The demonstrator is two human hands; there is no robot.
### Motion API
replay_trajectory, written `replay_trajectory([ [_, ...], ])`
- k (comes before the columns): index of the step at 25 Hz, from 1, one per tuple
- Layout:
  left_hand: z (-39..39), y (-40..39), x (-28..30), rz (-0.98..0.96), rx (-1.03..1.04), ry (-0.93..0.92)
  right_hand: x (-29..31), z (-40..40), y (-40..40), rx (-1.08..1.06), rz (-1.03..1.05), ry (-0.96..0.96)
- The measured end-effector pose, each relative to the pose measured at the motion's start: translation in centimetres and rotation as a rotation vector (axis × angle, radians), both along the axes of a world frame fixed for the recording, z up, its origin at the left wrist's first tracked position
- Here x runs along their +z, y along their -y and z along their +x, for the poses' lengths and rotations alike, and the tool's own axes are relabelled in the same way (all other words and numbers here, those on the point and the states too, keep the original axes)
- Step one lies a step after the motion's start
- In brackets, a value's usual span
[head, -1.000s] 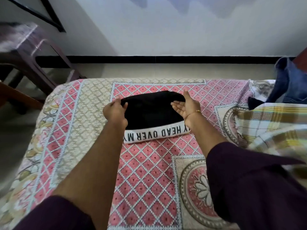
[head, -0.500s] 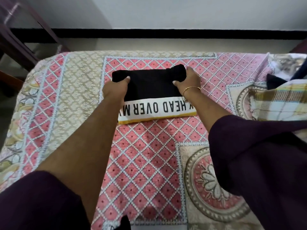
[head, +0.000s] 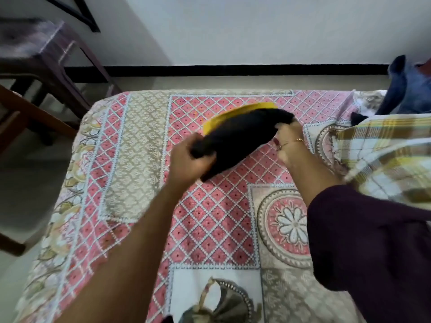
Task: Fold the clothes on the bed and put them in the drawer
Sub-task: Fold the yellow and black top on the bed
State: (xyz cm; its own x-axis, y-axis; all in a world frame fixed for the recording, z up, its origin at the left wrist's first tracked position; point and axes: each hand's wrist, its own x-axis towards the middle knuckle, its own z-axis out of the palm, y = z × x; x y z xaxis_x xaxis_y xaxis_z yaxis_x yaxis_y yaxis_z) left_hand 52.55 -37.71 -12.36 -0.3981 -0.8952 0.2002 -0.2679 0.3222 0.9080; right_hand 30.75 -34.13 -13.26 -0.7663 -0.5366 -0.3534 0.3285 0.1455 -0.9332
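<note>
The folded black garment is a compact, thick bundle, blurred, with a yellow band showing along its far edge; it is tilted, its right end higher and farther, its left end lower and nearer. It is held above the patterned bedspread, over the pink diamond panel in the far middle of the bed. The bed's far edge runs just beyond the bundle, with a strip of pale floor and the wall behind it; its left edge drops to bare floor beside a dark chair. On the right, a yellow-and-brown checked cloth and a blue denim piece crowd that side, near the right wrist. The near stretch of bedspread lies flat. The left hand grips the bundle's lower left end, fingers curled round it. The right hand holds the upper right end, its fingers tucked under the fabric.
</note>
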Motion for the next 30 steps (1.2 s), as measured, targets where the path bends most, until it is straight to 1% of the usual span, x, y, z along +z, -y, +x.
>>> replay_trajectory([
  [1, 0.1, -2.9, -0.2, -0.218, -0.109, 0.141, -0.6, 0.4, -2.3, -0.024, 0.037, 0.079],
  [2, -0.1, -5.9, -0.9, -0.377, -0.225, 0.262, -1.3, 1.0, -4.9, -0.025, 0.09, 0.147],
  [4, -0.9, -12.0, -2.8, -0.543, -0.435, 0.445, -3.2, 2.9, -10.7, -0.015, 0.221, 0.212],
  [5, -1.4, -14.5, -4.0, -0.572, -0.503, 0.523, -4.2, 4.1, -13.2, -0.038, 0.278, 0.237],
  [6, -1.6, -16.3, -5.0, -0.574, -0.554, 0.58, -4.9, 5.3, -15.6, -0.055, 0.275, 0.315],
  [8, -1.9, -18.2, -5.8, -0.523, -0.52, 0.629, -6.0, 6.7, -18.7, -0.018, 0.219, 0.527],
  [9, -2.1, -18.7, -5.4, -0.482, -0.493, 0.642, -5.9, 7.1, -19.7, 0.023, 0.22, 0.588],
  [10, -2.5, -19.5, -4.9, -0.488, -0.488, 0.659, -5.5, 7.5, -20.9, 0.062, 0.196, 0.63],
  [12, -3.6, -21.3, -4.2, -0.524, -0.527, 0.649, -4.5, 7.8, -22.9, 0.114, 0.141, 0.644],
  [14, -4.8, -23.4, -3.7, -0.429, -0.622, 0.571, -3.9, 7.5, -25.3, 0.102, 0.138, 0.631],
  [16, -5.5, -25.9, -3.3, -0.278, -0.783, 0.461, -3.8, 6.2, -28.1, 0.028, 0.178, 0.621],
  [17, -5.7, -26.6, -3.2, -0.166, -0.866, 0.447, -4.0, 5.5, -29.2, 0.0, 0.241, 0.588],
  [18, -6.0, -26.7, -3.1, -0.102, -0.881, 0.438, -4.4, 4.9, -30.1, 0.004, 0.338, 0.486],
  [19, -6.4, -26.0, -2.8, -0.095, -0.824, 0.45, -4.6, 4.6, -30.5, 0.024, 0.434, 0.323],
  [20, -7.0, -24.9, -2.9, -0.155, -0.733, 0.452, -4.7, 4.5, -30.8, 0.046, 0.498, 0.155],
  [21, -7.6, -23.3, -3.1, -0.269, -0.634, 0.453, -4.5, 4.9, -30.7, 0.095, 0.538, 0.001],
  [22, -8.3, -21.7, -3.7, -0.372, -0.569, 0.461, -4.8, 5.3, -30.7, 0.143, 0.53, -0.125],
  [24, -9.8, -18.5, -4.6, -0.438, -0.485, 0.561, -5.9, 6.1, -31.3, 0.149, 0.538, -0.34],
  [26, -11.2, -15.8, -5.1, -0.396, -0.539, 0.815, -6.9, 7.1, -32.3, 0.075, 0.568, -0.403],
  [28, -12.8, -14.2, -5.7, -0.449, -0.636, 1.022, -7.5, 8.0, -33.0, -0.024, 0.602, -0.348],
  [30, -14.4, -14.1, -6.3, -0.429, -0.696, 1.122, -7.2, 8.7, -33.1, -0.217, 0.57, -0.32],
])
